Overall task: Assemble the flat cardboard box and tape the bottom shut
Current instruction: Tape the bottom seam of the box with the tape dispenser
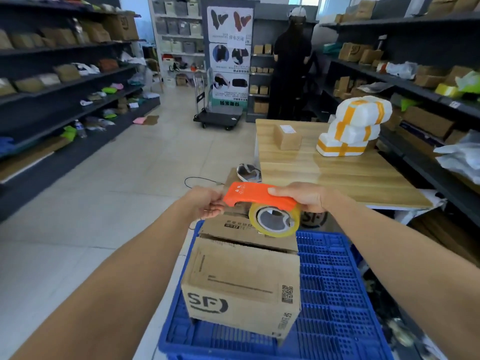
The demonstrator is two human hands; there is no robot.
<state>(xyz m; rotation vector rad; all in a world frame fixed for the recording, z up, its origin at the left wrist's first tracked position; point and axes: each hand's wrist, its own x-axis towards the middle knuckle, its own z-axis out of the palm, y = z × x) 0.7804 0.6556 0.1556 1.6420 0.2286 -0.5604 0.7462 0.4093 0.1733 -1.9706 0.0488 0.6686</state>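
Orange tape dispenser (255, 196) lying left-to-right above cardboard box (244, 284) | right hand (305, 197) fingers (275, 190) wrapping its handle | left hand (207, 201) fingers (217, 203) pinching its left end

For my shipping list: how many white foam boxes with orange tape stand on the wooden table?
3, stacked at the far right of the wooden table: bottom foam box, middle foam box, top foam box, tilted. More could be hidden behind the stack.

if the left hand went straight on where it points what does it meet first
The orange tape dispenser: the left hand points at its near end and seems to touch it.
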